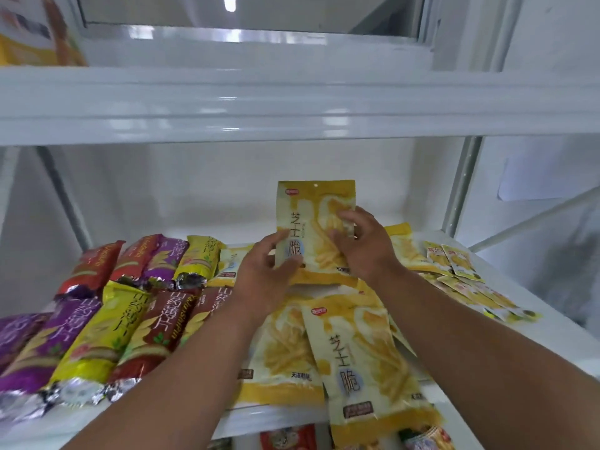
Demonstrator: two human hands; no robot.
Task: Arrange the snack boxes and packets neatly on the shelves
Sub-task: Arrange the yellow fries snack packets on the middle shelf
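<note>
A yellow-and-white cheese-stick packet (313, 209) stands upright over the middle of the white shelf (558, 339). My left hand (264, 274) grips its lower left edge, thumb on the front. My right hand (363, 245) holds its right side with fingers curled on the front. Beneath my arms lie more of the same yellow packets (354, 358), overlapping one another. To the left, long tube packets (97, 336) in purple, yellow and red lie side by side in two rows.
Small yellow sachets (454, 264) are scattered at the shelf's right rear. The upper shelf (292, 102) spans overhead, with a yellow box (29, 34) on it at the far left. Metal uprights stand left and right. More packets (289, 438) show on the shelf below.
</note>
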